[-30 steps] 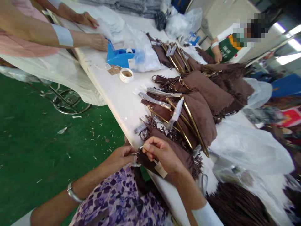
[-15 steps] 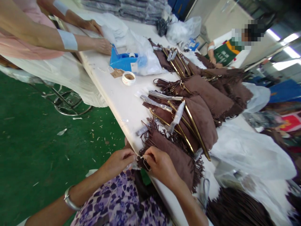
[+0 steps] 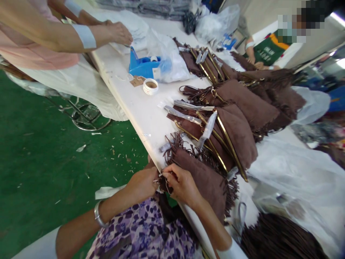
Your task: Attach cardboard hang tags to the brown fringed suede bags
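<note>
At the table's near edge, my left hand [image 3: 145, 182] and my right hand [image 3: 183, 184] meet with fingertips pinched on a thin white string [image 3: 167, 185]. A loop of it hangs below the right fingers. Directly beside my hands lies a brown fringed bag [image 3: 201, 178], flat on the table, its dark fringe spread toward the left. My right wrist passes over the near side of this bag. The inner fingers of my left hand are partly hidden.
More brown bags [image 3: 237, 133] with gold trim lie beyond. A tape roll [image 3: 150, 86] and a blue tape dispenser [image 3: 144, 66] sit on the white table [image 3: 140, 111]. A co-worker's arms [image 3: 107, 37] reach in from the left; another person [image 3: 272, 46] is behind. Clear plastic [image 3: 296, 169] lies right.
My left hand has turned, its knuckles now more upward, and closed in toward the right hand at the string. The co-worker's hand at left has lifted above the dispenser. The view has shifted slightly.
</note>
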`<state>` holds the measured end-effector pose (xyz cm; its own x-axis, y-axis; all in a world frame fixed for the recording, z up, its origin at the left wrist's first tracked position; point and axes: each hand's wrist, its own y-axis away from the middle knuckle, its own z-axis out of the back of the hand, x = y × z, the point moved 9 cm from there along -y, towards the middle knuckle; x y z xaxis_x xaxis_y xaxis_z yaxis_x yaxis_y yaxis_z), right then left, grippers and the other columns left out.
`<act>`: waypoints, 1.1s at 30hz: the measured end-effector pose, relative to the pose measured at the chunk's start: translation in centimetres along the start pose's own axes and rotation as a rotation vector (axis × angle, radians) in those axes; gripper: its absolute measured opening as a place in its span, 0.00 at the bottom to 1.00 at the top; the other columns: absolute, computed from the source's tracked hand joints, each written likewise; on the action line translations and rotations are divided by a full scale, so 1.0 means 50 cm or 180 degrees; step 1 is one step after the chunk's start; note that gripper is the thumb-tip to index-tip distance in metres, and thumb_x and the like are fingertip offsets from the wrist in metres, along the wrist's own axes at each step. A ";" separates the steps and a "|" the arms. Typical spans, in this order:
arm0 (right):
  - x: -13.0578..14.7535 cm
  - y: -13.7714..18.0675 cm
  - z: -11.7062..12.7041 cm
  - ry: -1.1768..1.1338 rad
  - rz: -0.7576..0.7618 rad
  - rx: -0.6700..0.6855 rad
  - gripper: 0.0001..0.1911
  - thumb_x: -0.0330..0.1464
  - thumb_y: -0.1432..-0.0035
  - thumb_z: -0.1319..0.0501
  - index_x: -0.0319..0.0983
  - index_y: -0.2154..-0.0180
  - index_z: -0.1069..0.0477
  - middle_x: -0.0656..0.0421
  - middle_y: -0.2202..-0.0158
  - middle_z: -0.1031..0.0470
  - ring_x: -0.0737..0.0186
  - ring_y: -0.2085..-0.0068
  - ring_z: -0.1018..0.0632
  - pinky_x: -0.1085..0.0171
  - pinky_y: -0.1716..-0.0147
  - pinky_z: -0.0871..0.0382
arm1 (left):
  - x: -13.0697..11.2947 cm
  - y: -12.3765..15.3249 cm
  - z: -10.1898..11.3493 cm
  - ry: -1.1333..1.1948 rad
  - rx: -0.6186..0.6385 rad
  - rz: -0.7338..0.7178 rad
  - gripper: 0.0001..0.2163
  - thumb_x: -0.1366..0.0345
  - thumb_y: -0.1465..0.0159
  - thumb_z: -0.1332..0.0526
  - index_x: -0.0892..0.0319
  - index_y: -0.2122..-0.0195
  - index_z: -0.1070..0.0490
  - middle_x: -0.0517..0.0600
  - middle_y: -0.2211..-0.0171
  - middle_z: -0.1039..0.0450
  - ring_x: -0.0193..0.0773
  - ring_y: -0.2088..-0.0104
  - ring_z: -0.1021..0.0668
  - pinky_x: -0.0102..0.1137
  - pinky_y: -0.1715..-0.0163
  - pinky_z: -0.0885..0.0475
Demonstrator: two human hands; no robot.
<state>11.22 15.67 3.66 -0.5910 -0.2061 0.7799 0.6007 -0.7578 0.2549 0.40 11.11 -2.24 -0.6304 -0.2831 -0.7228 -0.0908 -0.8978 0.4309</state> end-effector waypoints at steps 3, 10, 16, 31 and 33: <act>-0.011 0.000 0.004 -0.0183 -0.0143 -0.0052 0.06 0.33 0.34 0.45 0.41 0.64 0.30 0.66 0.78 0.31 0.67 0.76 0.28 0.70 0.75 0.39 | -0.026 0.014 0.007 -0.0623 -0.0200 -0.0162 0.07 0.70 0.39 0.47 0.57 0.61 0.34 0.52 0.65 0.27 0.44 0.68 0.24 0.32 0.73 0.40; 0.001 -0.012 0.017 -0.0758 -0.0274 -0.0055 0.08 0.36 0.32 0.49 0.42 0.62 0.34 0.69 0.83 0.34 0.68 0.82 0.30 0.71 0.78 0.39 | -0.057 0.079 0.017 -0.1558 -0.0834 -0.0607 0.09 0.67 0.31 0.54 0.57 0.66 0.38 0.51 0.67 0.32 0.39 0.74 0.27 0.33 0.77 0.40; 0.036 -0.060 -0.016 -0.0071 0.0405 0.0469 0.04 0.29 0.36 0.44 0.41 0.65 0.33 0.65 0.74 0.27 0.68 0.75 0.28 0.70 0.74 0.41 | -0.084 0.102 0.029 -0.1981 -0.1372 -0.1008 0.06 0.67 0.30 0.52 0.58 0.64 0.40 0.51 0.65 0.30 0.38 0.73 0.25 0.33 0.75 0.36; -0.013 -0.058 -0.003 -0.0748 -0.0219 -0.0372 0.03 0.28 0.43 0.39 0.40 0.70 0.29 0.63 0.71 0.24 0.66 0.68 0.25 0.70 0.68 0.38 | -0.058 0.094 0.057 -0.0453 -0.1213 -0.0493 0.06 0.64 0.32 0.46 0.54 0.54 0.40 0.48 0.58 0.33 0.40 0.59 0.25 0.34 0.62 0.30; -0.039 -0.060 -0.003 -0.1307 -0.0476 -0.0513 0.03 0.31 0.45 0.38 0.39 0.71 0.30 0.64 0.74 0.27 0.67 0.72 0.28 0.70 0.72 0.38 | -0.048 0.089 0.056 -0.0241 -0.1170 -0.0354 0.08 0.64 0.34 0.44 0.54 0.54 0.39 0.47 0.58 0.32 0.41 0.58 0.25 0.35 0.59 0.31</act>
<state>10.48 18.25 1.28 -0.3831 0.1504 0.9114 0.4145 -0.8538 0.3151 -0.67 8.76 2.91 -0.6887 -0.1637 -0.7063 0.1116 -0.9865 0.1199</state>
